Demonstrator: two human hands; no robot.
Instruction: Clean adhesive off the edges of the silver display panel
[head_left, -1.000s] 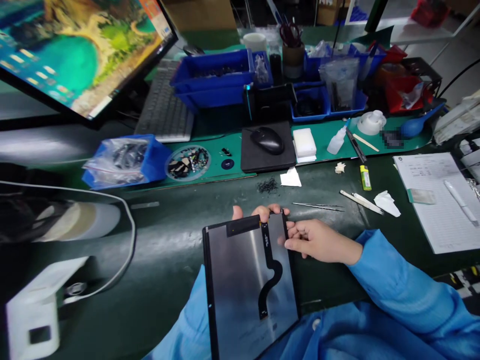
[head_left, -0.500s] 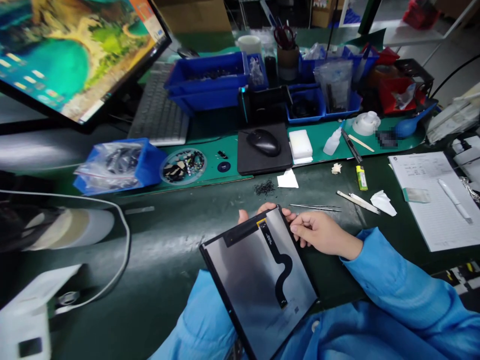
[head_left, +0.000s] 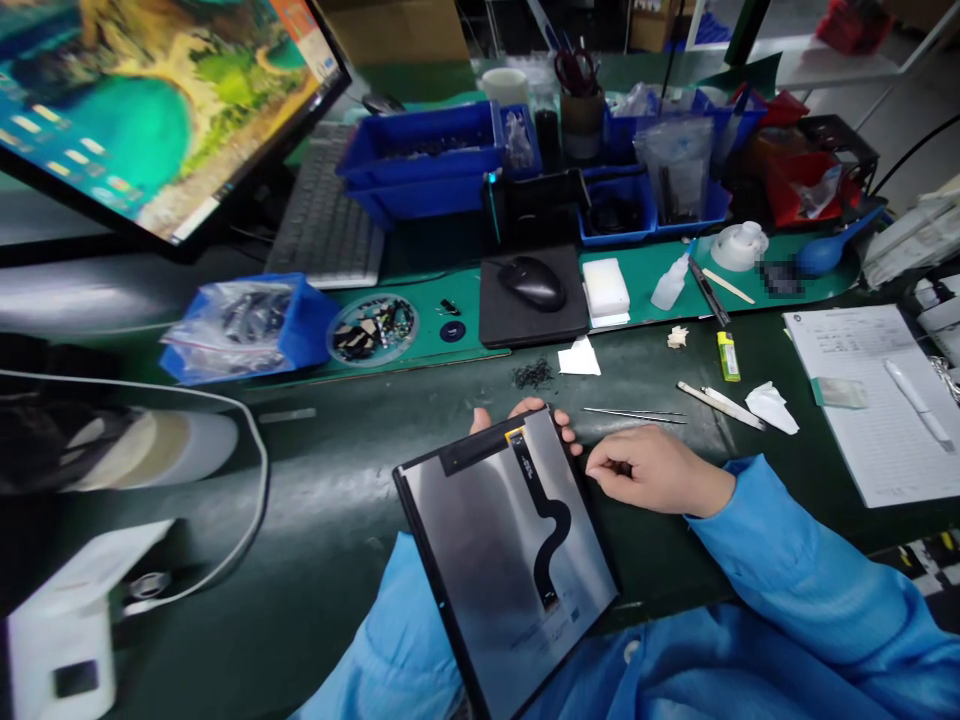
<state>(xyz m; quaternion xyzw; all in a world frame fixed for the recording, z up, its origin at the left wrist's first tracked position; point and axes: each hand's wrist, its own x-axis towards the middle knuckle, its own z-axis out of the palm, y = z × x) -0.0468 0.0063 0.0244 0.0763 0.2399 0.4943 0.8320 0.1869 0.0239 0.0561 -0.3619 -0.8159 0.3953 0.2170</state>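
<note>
A tablet display panel (head_left: 495, 600) with a silvery back, black edges and a curved black flex cable (head_left: 555, 525) tilts above the bench in front of my body. My left hand (head_left: 568, 432) grips its far end from beneath; its fingertips curl around the upper right corner and the palm is hidden behind the panel. Just right of the panel's edge, apart from it, my right hand (head_left: 656, 470) is closed with curled fingers. Whatever its fingertips may hold is hidden. Tweezers (head_left: 636, 414) and a small heap of black shreds (head_left: 532, 374) lie beyond the hands.
Farther back are a mouse (head_left: 532, 283) on its pad, a dish of small parts (head_left: 373, 330) and blue bins (head_left: 424, 150). A lighter (head_left: 727, 357), wooden sticks (head_left: 720, 405) and a notepad (head_left: 862, 400) lie to the right. A white cable (head_left: 262, 470) loops at left.
My right hand has come away from the panel's edge, leaving a gap, and its fingers have curled in more. The panel has shifted slightly left in the view, still in my left hand.
</note>
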